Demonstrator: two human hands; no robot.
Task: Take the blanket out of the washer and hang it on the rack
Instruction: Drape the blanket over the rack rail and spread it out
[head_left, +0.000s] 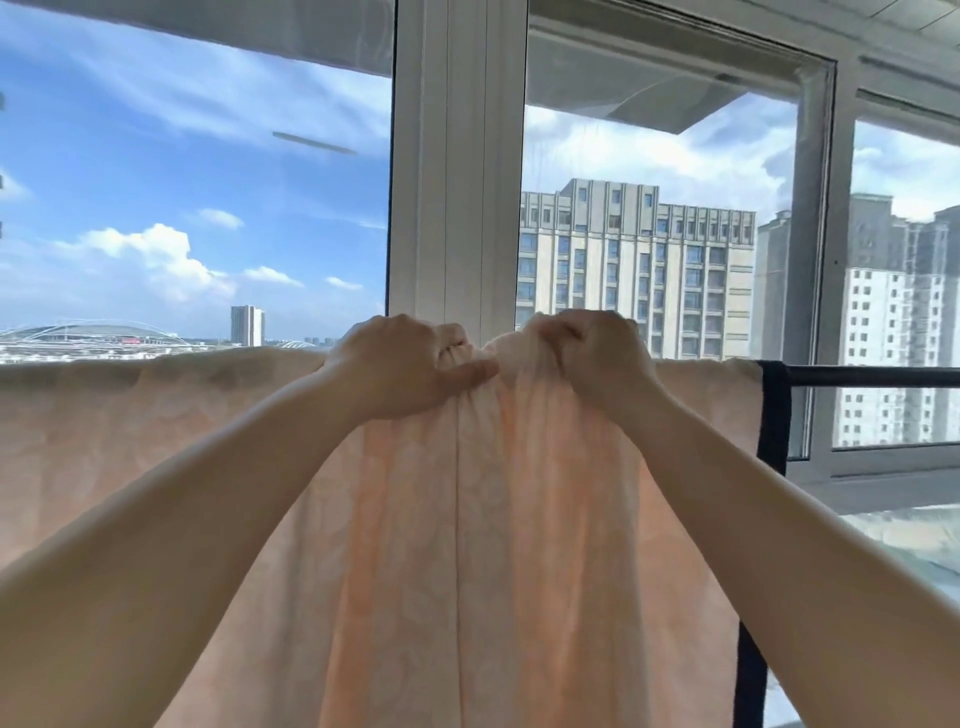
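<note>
Hanging over the rack's black top bar (872, 375), the peach blanket (493, 545) spreads left & right along it, dark-trimmed edge (774, 415) near bare bar at right. Left hand (400, 364) & right hand (597, 353), close together, each clamp bunched cloth at the bar. Soft, faintly patterned fabric, vertical folds. White-framed window (457, 171) just behind; towers beyond.

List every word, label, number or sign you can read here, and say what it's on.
None can be read.
Red patch on the low domed building far off through the window: too small and blurred to read.
Blanket, rack, both hands: no text or label shows.
</note>
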